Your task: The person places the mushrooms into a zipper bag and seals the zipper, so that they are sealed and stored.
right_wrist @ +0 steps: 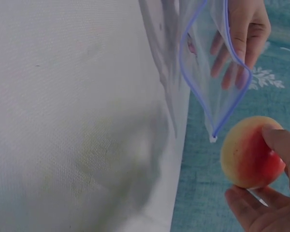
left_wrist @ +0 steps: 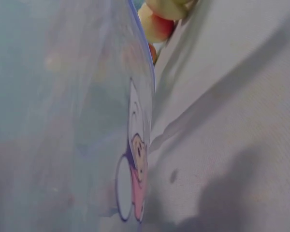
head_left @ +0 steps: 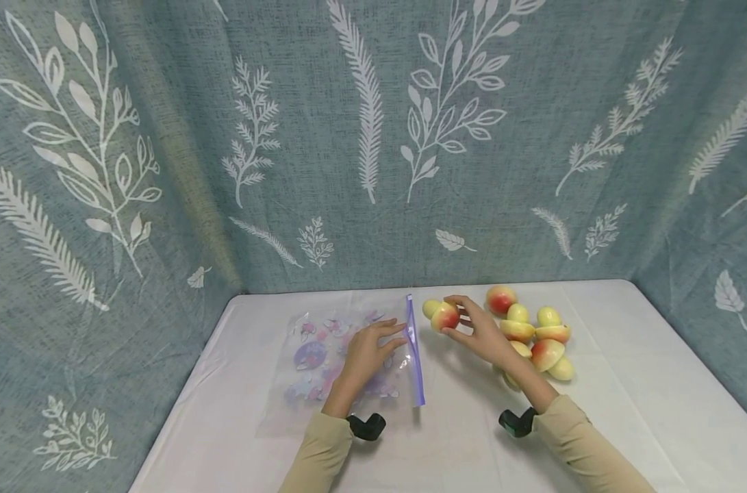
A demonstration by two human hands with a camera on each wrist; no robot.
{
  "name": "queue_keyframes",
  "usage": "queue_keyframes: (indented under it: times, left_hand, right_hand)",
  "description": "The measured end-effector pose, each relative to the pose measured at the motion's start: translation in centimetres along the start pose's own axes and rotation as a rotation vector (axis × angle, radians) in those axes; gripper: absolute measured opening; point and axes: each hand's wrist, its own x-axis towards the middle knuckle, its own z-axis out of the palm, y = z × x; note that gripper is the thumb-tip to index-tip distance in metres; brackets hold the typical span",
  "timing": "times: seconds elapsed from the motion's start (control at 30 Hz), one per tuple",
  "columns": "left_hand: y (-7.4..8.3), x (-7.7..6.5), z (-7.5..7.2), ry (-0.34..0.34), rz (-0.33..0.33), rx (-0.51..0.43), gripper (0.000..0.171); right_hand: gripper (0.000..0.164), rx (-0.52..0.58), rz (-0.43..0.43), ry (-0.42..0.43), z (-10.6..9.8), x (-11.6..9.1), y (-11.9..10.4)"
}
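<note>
Zip bag (head_left: pixel 277 411) lay nearest, on the left half of the table (head_left: pixel 465 459); its mouth gaped right, purple strip (head_left: pixel 418 373) running near to far. Left hand (head_left: pixel 363 347) was at that mouth, fingers extended; couldn't tell if they pinched film. Right hand (head_left: pixel 480 333) pinched a mushroom-shaped piece (head_left: pixel 444 318), thumb against fingers, just right of the strip's far end, not touching. Key relation: mouth was left of the piece, stalk pointing left; left hand nearer the bag. Count: 1 bag, 1 held piece, at least 5 loose pieces (head_left: pixel 547 353) toward the far right corner, forearm hiding some. Leaf-print curtain (head_left: pixel 287 144) hung beyond the far edge.
</note>
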Motion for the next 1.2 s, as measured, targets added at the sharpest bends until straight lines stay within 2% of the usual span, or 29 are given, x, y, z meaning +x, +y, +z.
queue_keyframes:
  times: [0.43, 0.7, 0.77, 0.83, 1.07, 1.2]
  left_hand:
    - [0.1, 0.0, -0.1, 0.023, 0.012, -0.019, 0.036]
    - [0.2, -0.1, 0.0, 0.021, 0.002, -0.038, 0.036]
    - [0.2, -0.1, 0.0, 0.023, 0.002, -0.038, 0.036]
    - [0.2, -0.2, 0.0, 0.029, 0.006, -0.035, 0.036]
    - [0.4, -0.3, 0.0, 0.044, 0.01, -0.049, 0.037]
    - [0.4, -0.2, 0.1, 0.042, 0.005, -0.05, 0.037]
  right_hand:
    - [0.054, 0.034, 0.002, -0.014, 0.3, -0.1, -0.1]
    - [0.05, 0.032, 0.007, -0.045, -0.4, -0.5, -3.8]
    - [0.05, 0.041, 0.004, -0.05, -0.5, -0.5, -4.1]
    - [0.05, 0.045, -0.001, -0.05, -0.4, -0.6, -4.0]
    - [0.054, 0.051, -0.003, -0.046, 0.8, -0.5, -0.3]
    - [0.053, 0.056, -0.001, -0.056, 0.9, -0.6, 0.2]
